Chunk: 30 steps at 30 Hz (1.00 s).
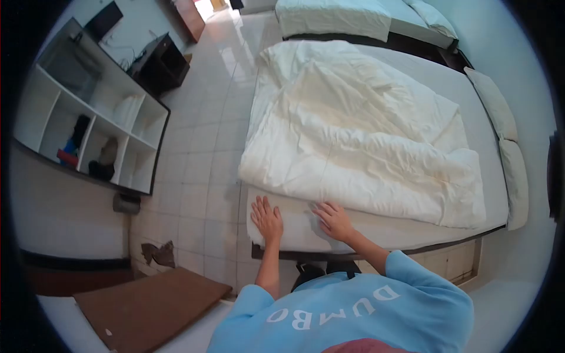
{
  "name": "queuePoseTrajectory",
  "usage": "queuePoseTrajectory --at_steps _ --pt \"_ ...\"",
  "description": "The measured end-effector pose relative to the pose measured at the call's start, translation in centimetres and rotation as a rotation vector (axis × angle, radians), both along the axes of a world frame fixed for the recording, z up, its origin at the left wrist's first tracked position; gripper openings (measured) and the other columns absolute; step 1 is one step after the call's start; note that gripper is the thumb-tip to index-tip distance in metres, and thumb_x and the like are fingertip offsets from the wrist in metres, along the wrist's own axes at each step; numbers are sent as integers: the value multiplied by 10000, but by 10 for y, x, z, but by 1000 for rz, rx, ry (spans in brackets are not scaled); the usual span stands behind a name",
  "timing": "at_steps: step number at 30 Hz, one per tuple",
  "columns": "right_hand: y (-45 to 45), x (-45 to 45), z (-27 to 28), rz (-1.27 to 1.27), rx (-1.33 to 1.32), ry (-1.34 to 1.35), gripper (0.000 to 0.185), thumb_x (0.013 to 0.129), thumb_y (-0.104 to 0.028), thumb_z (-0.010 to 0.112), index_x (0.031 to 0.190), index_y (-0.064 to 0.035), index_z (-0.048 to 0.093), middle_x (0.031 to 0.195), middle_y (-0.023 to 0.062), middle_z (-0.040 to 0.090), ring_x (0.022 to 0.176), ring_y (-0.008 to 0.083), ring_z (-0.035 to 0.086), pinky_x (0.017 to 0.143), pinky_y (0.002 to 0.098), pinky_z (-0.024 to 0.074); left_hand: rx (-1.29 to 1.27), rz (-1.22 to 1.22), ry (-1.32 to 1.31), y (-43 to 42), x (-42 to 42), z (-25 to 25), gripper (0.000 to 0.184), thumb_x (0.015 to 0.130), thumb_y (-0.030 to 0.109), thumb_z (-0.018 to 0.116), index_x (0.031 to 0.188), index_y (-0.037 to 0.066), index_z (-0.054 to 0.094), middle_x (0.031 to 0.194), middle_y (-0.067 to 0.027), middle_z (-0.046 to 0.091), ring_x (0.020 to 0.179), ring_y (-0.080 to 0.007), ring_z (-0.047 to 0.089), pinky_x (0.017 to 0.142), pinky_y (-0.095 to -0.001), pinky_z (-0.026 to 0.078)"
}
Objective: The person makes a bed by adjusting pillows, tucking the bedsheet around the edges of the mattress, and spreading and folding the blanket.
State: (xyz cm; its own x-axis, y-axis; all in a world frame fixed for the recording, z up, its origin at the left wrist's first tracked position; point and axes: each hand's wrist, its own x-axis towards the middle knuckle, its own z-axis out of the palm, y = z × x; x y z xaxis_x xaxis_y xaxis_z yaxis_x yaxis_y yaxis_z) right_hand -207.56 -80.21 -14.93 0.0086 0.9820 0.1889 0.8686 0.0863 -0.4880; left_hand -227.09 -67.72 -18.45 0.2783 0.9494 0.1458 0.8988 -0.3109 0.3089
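Both my hands rest on the white sheet (376,226) at the near edge of the bed. My left hand (268,220) lies flat by the near left corner of the mattress, fingers stretched out and spread. To its right, my right hand (334,220) presses on the sheet with its fingers apart and slightly bent. Neither hand holds anything. Just beyond them lies a rumpled white duvet (353,129), bunched in thick folds over most of the bed.
Two pillows (491,106) lean along the wall side at right. Another bed (335,17) stands at the far end. On the left are an open shelf unit (88,112) and a dark cabinet (162,65). A brown board (153,303) juts in at lower left above the tiled floor (194,153).
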Motion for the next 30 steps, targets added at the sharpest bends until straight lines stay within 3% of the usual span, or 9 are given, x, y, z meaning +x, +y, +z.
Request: queuePoseTrajectory --at_steps 2,6,9,13,17,21,23,26,30 --pt "-2 27 52 -136 118 -37 459 653 -133 612 1099 -115 509 1239 113 420 1114 335 382 902 417 337 21 31 -26 1 -3 -7 496 823 253 477 1272 84 350 1364 -116 281 1256 -326 237 999 -469 174" --pt "23 129 66 -507 294 -148 516 630 -106 623 1126 -85 485 1284 132 367 1153 375 345 918 444 327 -113 282 -168 19 24 -2 487 757 221 516 1212 89 403 1290 -93 367 1210 -311 300 981 -479 199" --pt "63 197 68 -615 264 -206 605 618 -138 660 1181 -90 443 1318 141 319 1190 389 303 929 459 315 -53 534 -38 29 57 -6 480 735 215 524 1186 90 413 1242 -88 391 1191 -306 309 967 -509 195" --pt "125 256 72 -712 226 -274 748 597 -207 712 1250 -105 362 1302 142 333 1201 382 290 921 465 320 132 497 46 25 63 -19 490 743 231 505 1197 81 402 1262 -82 373 1199 -317 291 959 -523 184" --pt "167 283 70 -779 57 -219 686 588 -243 727 1174 -108 396 1146 134 480 1108 331 422 882 454 348 103 463 67 24 63 -16 492 759 246 461 1208 60 392 1279 -89 353 1213 -329 259 971 -520 164" --pt "178 283 45 -863 -115 95 471 624 -209 674 1022 -88 453 866 159 600 848 354 566 744 452 429 134 509 63 26 69 -20 487 767 242 446 1210 49 387 1289 -94 340 1235 -326 231 977 -521 155" --pt "171 277 22 -789 -112 61 429 654 -212 625 1028 -79 464 821 197 593 768 383 570 668 460 449 139 510 46 26 68 -23 484 776 252 439 1213 52 382 1293 -91 336 1244 -325 219 980 -521 151" --pt "152 255 5 -672 -16 -47 412 670 -233 609 1031 -88 472 812 194 600 741 367 583 655 460 454 138 509 70 28 65 -28 477 793 268 422 1219 58 374 1294 -88 333 1250 -324 209 981 -520 150" --pt "118 208 21 -700 -186 -4 436 686 -213 576 1092 -104 460 736 168 605 711 354 588 645 462 459 142 513 63 25 66 -26 466 808 273 408 1223 65 368 1291 -87 336 1251 -325 208 982 -518 149"
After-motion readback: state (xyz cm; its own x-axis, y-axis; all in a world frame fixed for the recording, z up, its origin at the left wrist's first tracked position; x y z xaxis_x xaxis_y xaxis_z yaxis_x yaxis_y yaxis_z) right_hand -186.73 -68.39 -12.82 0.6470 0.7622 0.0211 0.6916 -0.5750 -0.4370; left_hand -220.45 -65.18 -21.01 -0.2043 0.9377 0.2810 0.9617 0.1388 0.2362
